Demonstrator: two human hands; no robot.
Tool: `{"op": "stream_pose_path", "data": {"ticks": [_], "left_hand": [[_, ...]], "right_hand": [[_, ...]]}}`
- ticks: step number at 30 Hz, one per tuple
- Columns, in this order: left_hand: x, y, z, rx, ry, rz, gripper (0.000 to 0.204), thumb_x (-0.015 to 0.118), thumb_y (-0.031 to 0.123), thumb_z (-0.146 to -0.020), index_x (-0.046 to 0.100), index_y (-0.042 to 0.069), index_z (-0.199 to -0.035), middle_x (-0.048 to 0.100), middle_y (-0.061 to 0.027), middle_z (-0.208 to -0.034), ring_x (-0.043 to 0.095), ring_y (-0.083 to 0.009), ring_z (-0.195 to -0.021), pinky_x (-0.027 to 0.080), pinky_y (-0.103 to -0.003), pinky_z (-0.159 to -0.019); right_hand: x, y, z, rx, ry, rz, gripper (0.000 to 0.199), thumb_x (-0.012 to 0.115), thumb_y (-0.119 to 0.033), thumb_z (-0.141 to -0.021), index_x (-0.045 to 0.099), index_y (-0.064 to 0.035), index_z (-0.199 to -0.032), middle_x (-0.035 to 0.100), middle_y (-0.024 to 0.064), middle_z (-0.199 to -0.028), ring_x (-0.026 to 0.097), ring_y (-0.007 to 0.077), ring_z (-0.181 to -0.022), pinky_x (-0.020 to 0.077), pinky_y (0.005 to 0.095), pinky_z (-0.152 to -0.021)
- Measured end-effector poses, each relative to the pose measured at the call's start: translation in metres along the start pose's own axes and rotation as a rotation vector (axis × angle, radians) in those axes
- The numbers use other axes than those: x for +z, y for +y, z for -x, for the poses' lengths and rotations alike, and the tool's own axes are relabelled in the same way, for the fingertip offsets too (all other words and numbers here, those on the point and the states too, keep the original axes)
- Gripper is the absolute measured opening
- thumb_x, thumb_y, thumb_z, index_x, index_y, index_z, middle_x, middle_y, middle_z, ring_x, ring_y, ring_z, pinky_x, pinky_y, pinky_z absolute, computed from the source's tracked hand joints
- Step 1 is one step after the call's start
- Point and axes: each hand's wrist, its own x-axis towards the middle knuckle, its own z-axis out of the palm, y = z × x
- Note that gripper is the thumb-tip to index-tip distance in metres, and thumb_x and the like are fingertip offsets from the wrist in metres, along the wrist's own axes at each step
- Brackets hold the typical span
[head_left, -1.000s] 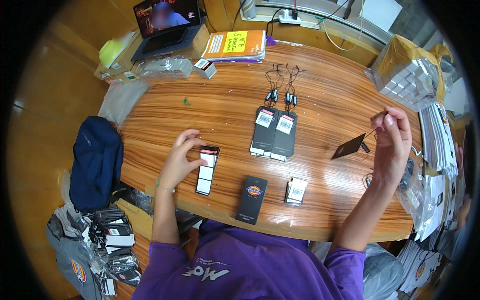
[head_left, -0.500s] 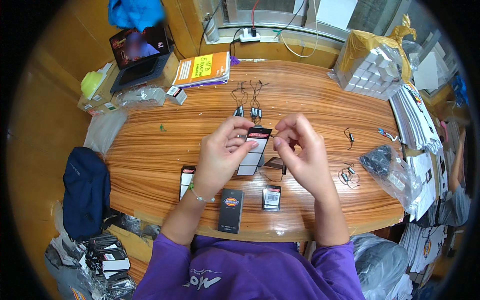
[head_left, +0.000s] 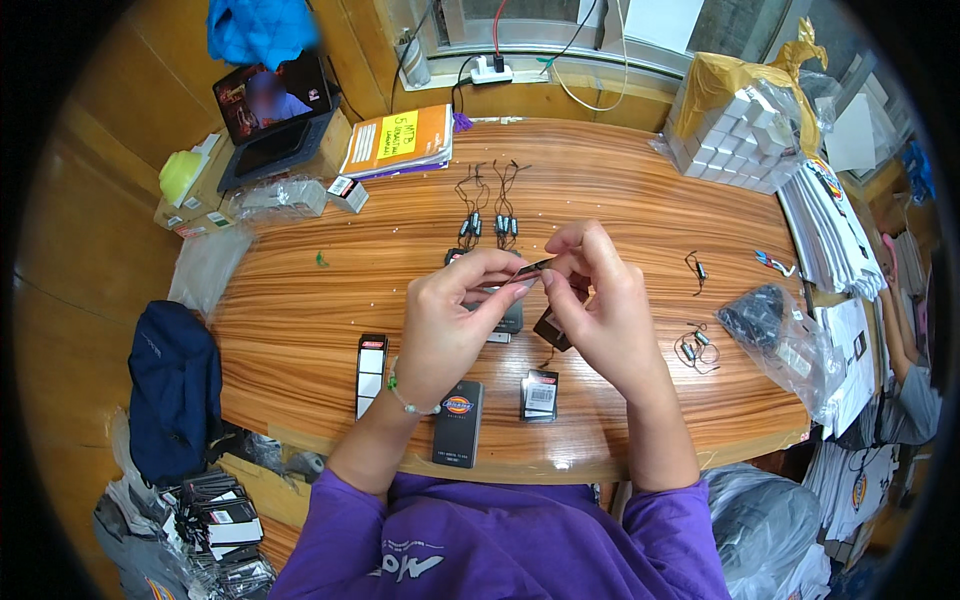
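1. You hold 1 small dark hang tag (head_left: pixel 530 268) edge-on between both hands, raised above the middle of the wooden table (head_left: pixel 600 190), over the dark tags lying flat there.
2. Left hand (head_left: pixel 455 320): thumb and forefinger pressed together on the tag's left end, other fingers curled under, wrist bent in from the lower left.
3. Right hand (head_left: pixel 600 310): fingertips pinching the tag's right end, back of the hand up, forearm rising from the lower edge.
4. Handling, as a guess: thin card, very light, stiff enough to keep shape but easy to crease; hold it by the short edges, not the face.
5. Whether a string loop is already on it, I cannot tell; too small.
6. Near you: 1 black tag with an orange mark (head_left: pixel 458 424) at the table's front edge, 1 small tag with a white label (head_left: pixel 540 393) just beside it, 1 strip of white stickers (head_left: pixel 371 372) to the left.
7. Further off: black string loops (head_left: pixel 488 205) past your hands, 1 clear bag of dark bits (head_left: pixel 770 325) to the right.
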Motion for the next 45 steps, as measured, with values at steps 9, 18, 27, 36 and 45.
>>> {"op": "stream_pose_path", "data": {"ticks": [9,18,27,36,45], "left_hand": [[0.005,0.010,-0.001,0.046,0.021,-0.086,0.015,0.063,-0.001,-0.077,0.066,0.001,-0.092,0.066,-0.0089,-0.086,0.063,-0.0161,-0.072,0.052,-0.026,-0.064],[-0.004,0.004,-0.008,0.661,0.041,-0.617,0.017,0.064,0.004,-0.069,0.067,0.009,-0.084,0.062,-0.0012,-0.082,0.057,-0.0190,-0.081,0.044,-0.033,-0.072],[-0.012,0.004,-0.003,0.627,-0.010,-0.579,0.018,0.064,-0.005,-0.067,0.066,0.006,-0.081,0.064,-0.0050,-0.083,0.061,-0.0217,-0.079,0.045,-0.032,-0.069],[-0.010,-0.007,0.002,0.387,0.037,-0.286,0.017,0.063,-0.012,-0.069,0.061,-0.001,-0.083,0.065,-0.0110,-0.087,0.063,-0.0220,-0.083,0.050,-0.028,-0.072],[0.002,-0.009,-0.002,0.526,0.123,-0.377,0.025,0.068,-0.007,-0.063,0.062,0.002,-0.085,0.062,-0.0082,-0.091,0.060,-0.0231,-0.083,0.049,-0.030,-0.070]], "right_hand": [[0.004,0.007,0.000,-0.081,0.040,0.031,0.015,0.054,0.005,-0.080,0.050,-0.0006,-0.093,0.058,0.0124,-0.068,0.062,0.0245,-0.063,0.0468,0.0316,-0.055],[-0.005,0.017,-0.006,0.221,-0.163,-0.579,0.010,0.051,-0.008,-0.090,0.055,0.0003,-0.091,0.059,0.0024,-0.079,0.055,0.0079,-0.075,0.0447,0.0210,-0.068],[-0.021,0.030,-0.014,0.114,0.292,-0.806,0.012,0.042,-0.018,-0.095,0.047,-0.0082,-0.091,0.055,0.0051,-0.082,0.050,0.0098,-0.072,0.0421,0.0230,-0.067],[-0.021,0.027,-0.014,0.089,0.165,-1.137,0.010,0.041,-0.017,-0.096,0.043,-0.0080,-0.093,0.053,0.0086,-0.078,0.051,0.0130,-0.063,0.0439,0.0236,-0.059],[-0.006,0.012,-0.004,0.066,-0.135,-1.508,0.012,0.040,-0.020,-0.096,0.041,-0.0091,-0.097,0.051,0.0087,-0.079,0.049,0.0161,-0.062,0.0399,0.0288,-0.059]]}}
